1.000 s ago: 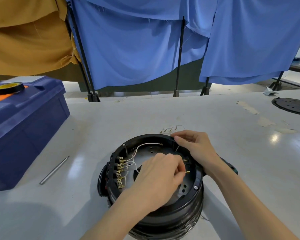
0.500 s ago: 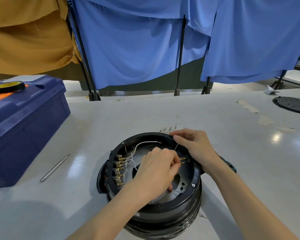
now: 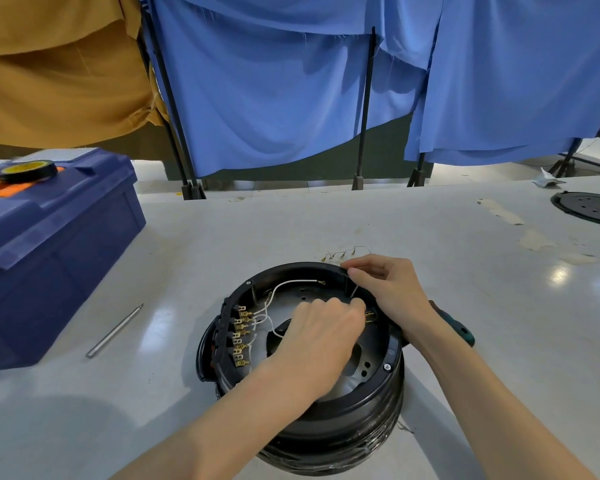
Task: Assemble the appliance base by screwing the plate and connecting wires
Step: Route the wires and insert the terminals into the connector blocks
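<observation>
Black appliance base [image 3: 361,403]; curled left hand [image 3: 321,336] and right hand [image 3: 392,292] pinch one thin wire [image 3: 355,291].

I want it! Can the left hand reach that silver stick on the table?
Probably yes: the silver stick lies unblocked left of the base, but the left hand is pinching a wire.

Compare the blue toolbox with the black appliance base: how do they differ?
The toolbox is blue and boxy; the appliance base is black and round. The toolbox is shut, with a tape roll on top; the base lies open, showing wires. Both stand on the table.
</observation>
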Action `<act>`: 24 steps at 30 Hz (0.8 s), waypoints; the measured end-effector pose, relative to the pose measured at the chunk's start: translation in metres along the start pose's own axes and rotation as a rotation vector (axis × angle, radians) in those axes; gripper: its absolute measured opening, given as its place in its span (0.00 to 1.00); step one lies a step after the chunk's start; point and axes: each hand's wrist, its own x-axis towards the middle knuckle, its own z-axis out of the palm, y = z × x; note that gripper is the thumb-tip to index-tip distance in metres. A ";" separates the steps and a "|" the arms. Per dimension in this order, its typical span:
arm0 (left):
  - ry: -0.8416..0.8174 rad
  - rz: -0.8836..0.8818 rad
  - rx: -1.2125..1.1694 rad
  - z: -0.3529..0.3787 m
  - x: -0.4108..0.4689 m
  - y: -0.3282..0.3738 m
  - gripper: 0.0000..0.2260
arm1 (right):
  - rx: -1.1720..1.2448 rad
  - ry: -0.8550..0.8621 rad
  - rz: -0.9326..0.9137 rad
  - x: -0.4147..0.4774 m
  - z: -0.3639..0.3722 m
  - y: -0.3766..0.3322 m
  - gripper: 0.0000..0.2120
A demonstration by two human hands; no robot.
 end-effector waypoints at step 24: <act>-0.034 -0.094 -0.099 -0.013 0.002 0.001 0.13 | 0.043 0.038 0.074 -0.002 0.001 0.002 0.08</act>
